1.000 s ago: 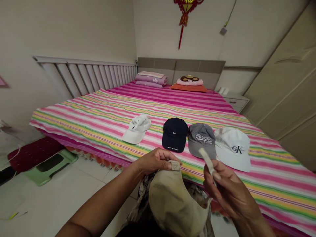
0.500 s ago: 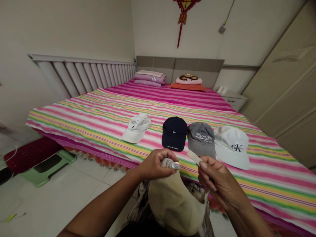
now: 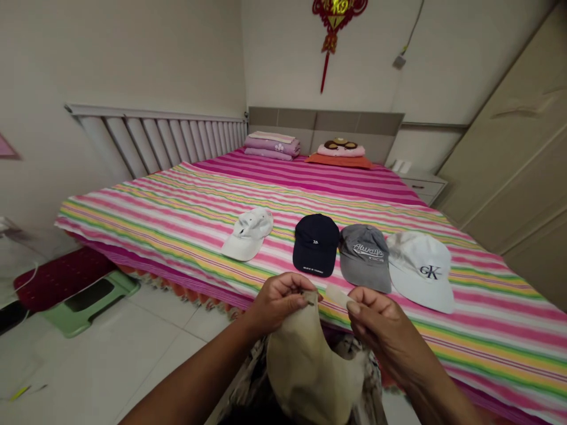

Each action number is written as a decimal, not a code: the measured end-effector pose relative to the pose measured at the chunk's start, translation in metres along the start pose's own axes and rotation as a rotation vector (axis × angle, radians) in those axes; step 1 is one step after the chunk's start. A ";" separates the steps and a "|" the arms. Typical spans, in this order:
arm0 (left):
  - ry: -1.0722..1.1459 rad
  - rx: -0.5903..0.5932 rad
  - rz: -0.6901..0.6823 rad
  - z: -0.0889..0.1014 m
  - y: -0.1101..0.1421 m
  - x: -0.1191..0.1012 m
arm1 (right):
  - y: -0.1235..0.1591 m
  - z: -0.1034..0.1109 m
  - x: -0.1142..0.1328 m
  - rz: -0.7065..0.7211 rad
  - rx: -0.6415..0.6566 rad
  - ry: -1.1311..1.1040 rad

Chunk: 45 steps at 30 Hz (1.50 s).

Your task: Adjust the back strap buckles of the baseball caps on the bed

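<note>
A beige baseball cap [image 3: 305, 360] hangs low in front of me, its back opening facing up. My left hand [image 3: 283, 301] pinches the buckle end at one side of that opening; the metal buckle is mostly covered by the fingers. The pale loose end of the cap's strap [image 3: 337, 295] sticks out from my right hand [image 3: 376, 321], gripped between thumb and fingers and pointing at the left hand. A small gap separates strap tip and buckle end. Beyond the hands lie a navy cap [image 3: 315, 245] and a grey cap [image 3: 365, 258] on the bed.
The striped bed [image 3: 177, 215] also carries a small white cap [image 3: 248, 233] at left and a larger white cap [image 3: 420, 271] at right. Folded bedding [image 3: 271, 146] rests by the headboard. A green stool [image 3: 91, 301] stands on the floor at left.
My right hand has brought the strap end leftward, nearer the left hand. The buckle, plainly visible before, has turned and is now mostly hidden. The view has shifted slightly.
</note>
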State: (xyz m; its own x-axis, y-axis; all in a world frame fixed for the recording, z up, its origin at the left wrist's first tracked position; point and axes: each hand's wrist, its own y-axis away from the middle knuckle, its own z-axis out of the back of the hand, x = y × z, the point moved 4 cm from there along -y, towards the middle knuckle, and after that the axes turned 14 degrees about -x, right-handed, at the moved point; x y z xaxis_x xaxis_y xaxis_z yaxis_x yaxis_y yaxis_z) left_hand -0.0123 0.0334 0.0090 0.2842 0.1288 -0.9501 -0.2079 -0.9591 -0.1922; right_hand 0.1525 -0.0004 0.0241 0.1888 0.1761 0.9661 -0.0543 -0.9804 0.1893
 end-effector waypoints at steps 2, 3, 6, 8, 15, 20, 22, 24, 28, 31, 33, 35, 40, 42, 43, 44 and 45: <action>0.270 -0.025 0.151 -0.004 0.002 0.010 | 0.000 -0.003 0.000 0.025 0.034 0.003; 0.344 -0.030 0.187 -0.007 0.003 0.012 | 0.000 -0.005 0.000 0.040 0.052 0.007; 0.428 -0.025 0.203 -0.010 0.002 0.012 | 0.002 -0.009 0.002 0.067 0.093 0.020; 0.421 -0.025 0.182 -0.010 0.002 0.010 | 0.004 -0.011 0.003 0.054 0.105 0.018; 0.319 -0.012 0.100 -0.007 0.002 0.008 | 0.009 -0.019 0.005 -0.006 0.142 -0.040; 0.271 0.026 0.057 -0.009 0.001 0.005 | 0.008 -0.019 0.002 0.004 0.157 -0.036; 0.257 0.029 0.031 -0.009 0.001 0.002 | 0.007 -0.019 0.001 0.012 0.160 -0.028; 0.225 0.028 -0.006 -0.008 0.001 0.000 | 0.007 -0.018 0.000 0.019 0.163 -0.022; 0.103 0.051 -0.108 -0.005 0.000 -0.007 | 0.007 -0.020 -0.001 0.016 0.160 -0.002; -0.039 0.075 -0.228 -0.004 0.001 -0.015 | 0.007 -0.022 0.000 0.012 0.159 0.040; -0.120 0.088 -0.306 -0.003 0.002 -0.019 | 0.007 -0.022 0.000 0.022 0.157 0.073; -0.175 0.093 -0.375 -0.004 0.003 -0.023 | 0.006 -0.021 0.000 0.035 0.147 0.099; -0.308 0.096 -0.516 -0.007 0.007 -0.032 | 0.005 -0.020 0.000 0.046 0.127 0.116; -0.367 0.097 -0.558 -0.008 0.008 -0.036 | 0.005 -0.021 0.001 0.039 0.133 0.113; -0.394 0.098 -0.579 -0.008 0.009 -0.038 | 0.005 -0.022 0.001 0.032 0.135 0.109; -0.417 0.099 -0.600 -0.008 0.009 -0.040 | 0.005 -0.022 0.001 0.026 0.135 0.104; -0.438 0.099 -0.617 -0.009 0.010 -0.040 | 0.004 -0.023 0.001 0.021 0.135 0.096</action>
State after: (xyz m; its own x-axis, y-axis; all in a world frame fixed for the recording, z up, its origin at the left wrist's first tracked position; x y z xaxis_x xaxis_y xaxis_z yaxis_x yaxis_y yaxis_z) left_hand -0.0177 0.0165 0.0475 -0.0172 0.7422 -0.6700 -0.2210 -0.6564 -0.7214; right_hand 0.1304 -0.0025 0.0303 0.0939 0.1567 0.9832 0.0759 -0.9858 0.1499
